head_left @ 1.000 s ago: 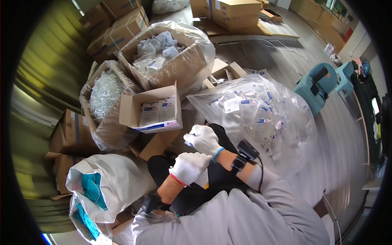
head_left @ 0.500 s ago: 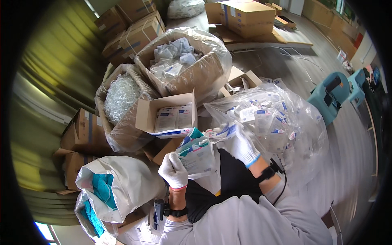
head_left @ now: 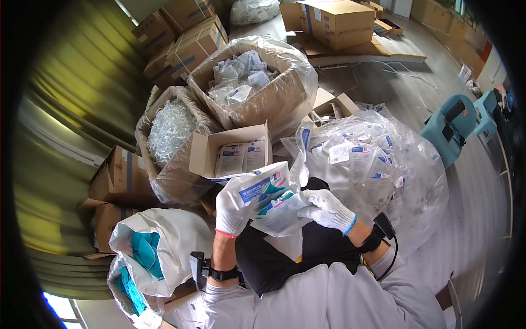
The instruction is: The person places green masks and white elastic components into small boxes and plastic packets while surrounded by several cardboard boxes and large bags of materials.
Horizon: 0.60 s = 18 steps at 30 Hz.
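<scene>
White knit gloves cover both my hands. My left hand (head_left: 232, 213) is closed on the left side of a white and blue packet (head_left: 279, 220). The packet's top gapes, and folded teal fabric (head_left: 272, 196), which looks like face masks, shows inside. My right hand (head_left: 329, 209) pinches the packet's right edge between thumb and fingers. A narrow blue and white strip (head_left: 304, 143) stands in the air above the packet, apart from my right fingers; whether it touches the plastic behind cannot be told.
An open carton (head_left: 200, 156) of similar packets lies just beyond my hands. At right is a clear plastic bag (head_left: 419, 181) full of packets. White sacks (head_left: 186, 233) with teal items stand left. Lined boxes (head_left: 293, 101) are behind; teal chairs (head_left: 452, 129) stand far right.
My right hand has let go of the strip and come down onto the packet's right edge. My left hand has moved up slightly, and the packet now gapes toward me.
</scene>
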Tool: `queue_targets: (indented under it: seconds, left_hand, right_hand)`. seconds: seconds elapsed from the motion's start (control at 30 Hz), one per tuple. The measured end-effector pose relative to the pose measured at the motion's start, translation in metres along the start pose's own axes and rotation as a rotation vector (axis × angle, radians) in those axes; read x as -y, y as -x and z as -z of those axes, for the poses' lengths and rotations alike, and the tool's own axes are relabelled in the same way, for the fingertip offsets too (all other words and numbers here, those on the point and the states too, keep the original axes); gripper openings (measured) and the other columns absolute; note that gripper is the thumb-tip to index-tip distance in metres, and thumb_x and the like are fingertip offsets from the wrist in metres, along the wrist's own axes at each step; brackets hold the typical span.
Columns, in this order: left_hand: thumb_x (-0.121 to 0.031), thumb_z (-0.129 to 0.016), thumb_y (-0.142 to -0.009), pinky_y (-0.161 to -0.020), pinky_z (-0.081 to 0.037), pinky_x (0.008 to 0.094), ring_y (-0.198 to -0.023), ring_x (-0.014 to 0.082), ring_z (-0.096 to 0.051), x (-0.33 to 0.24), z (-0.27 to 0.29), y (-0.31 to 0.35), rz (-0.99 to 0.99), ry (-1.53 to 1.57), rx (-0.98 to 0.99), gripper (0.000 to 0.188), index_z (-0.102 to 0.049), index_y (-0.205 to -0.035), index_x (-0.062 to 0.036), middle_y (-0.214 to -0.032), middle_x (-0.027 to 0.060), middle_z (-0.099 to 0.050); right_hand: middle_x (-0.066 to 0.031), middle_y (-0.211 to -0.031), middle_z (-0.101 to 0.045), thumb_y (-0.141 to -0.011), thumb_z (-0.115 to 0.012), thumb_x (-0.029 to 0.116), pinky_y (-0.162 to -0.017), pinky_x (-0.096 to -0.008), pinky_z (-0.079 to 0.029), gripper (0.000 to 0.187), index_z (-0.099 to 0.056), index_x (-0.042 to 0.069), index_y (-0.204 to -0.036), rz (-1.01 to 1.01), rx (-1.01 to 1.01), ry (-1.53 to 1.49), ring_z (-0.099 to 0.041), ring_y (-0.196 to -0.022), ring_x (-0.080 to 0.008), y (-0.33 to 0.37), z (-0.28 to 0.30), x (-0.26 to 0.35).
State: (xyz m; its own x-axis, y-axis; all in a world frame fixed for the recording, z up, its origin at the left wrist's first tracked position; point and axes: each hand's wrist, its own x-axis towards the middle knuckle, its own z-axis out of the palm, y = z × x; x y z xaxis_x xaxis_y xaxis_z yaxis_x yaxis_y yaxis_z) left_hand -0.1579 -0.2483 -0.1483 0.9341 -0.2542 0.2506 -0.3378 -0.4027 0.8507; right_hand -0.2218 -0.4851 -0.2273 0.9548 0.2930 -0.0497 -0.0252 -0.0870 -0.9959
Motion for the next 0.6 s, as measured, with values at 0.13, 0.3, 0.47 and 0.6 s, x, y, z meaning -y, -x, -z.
queue_targets:
  seconds: [0.13,0.3,0.47,0.6]
  left_hand:
    - [-0.005,-0.076,-0.08,-0.064,-0.053,0.0241,-0.073,0.0073,-0.064,-0.007,-0.003,-0.008,-0.024,0.038,0.155,0.023,-0.068,-0.101,0.0024,-0.082,0.0062,-0.07]
    - [-0.011,-0.074,-0.082,-0.077,-0.052,0.028,-0.086,0.0152,-0.064,-0.005,-0.005,-0.011,-0.094,0.041,0.167,0.022,-0.067,-0.099,0.0019,-0.095,0.009,-0.068]
    - [-0.015,-0.05,-0.101,-0.064,-0.043,0.0208,-0.077,0.0069,-0.051,-0.018,0.025,-0.024,0.01,0.251,-0.383,0.017,-0.059,-0.11,-0.0047,-0.097,0.0036,-0.062]
    - [-0.013,-0.046,-0.101,-0.059,-0.041,0.0188,-0.071,0.005,-0.049,-0.02,0.069,-0.023,-0.048,0.25,-0.607,0.021,-0.061,-0.112,-0.0038,-0.088,0.0016,-0.058]
  right_hand:
    - [-0.0139,-0.08,-0.067,-0.081,-0.072,0.005,-0.069,-0.0311,-0.049,0.017,-0.064,-0.001,-0.095,0.006,0.011,0.158,-0.063,-0.073,-0.015,0.002,0.001,0.013]
    - [-0.0136,-0.079,-0.067,-0.08,-0.073,0.007,-0.067,-0.0315,-0.049,0.017,-0.064,0.0,-0.092,0.14,-0.021,0.233,-0.062,-0.07,-0.0185,0.011,0.005,0.007]
    - [-0.0139,-0.072,-0.06,-0.079,-0.075,0.007,-0.064,-0.0335,-0.047,0.018,-0.059,-0.001,-0.081,-0.001,-0.114,0.155,-0.057,-0.064,-0.0198,0.019,0.017,0.009]
    - [-0.0134,-0.071,-0.057,-0.078,-0.075,0.008,-0.063,-0.0337,-0.045,0.024,-0.053,0.0,-0.076,0.017,-0.202,0.23,-0.051,-0.063,-0.0198,0.025,0.024,0.006]
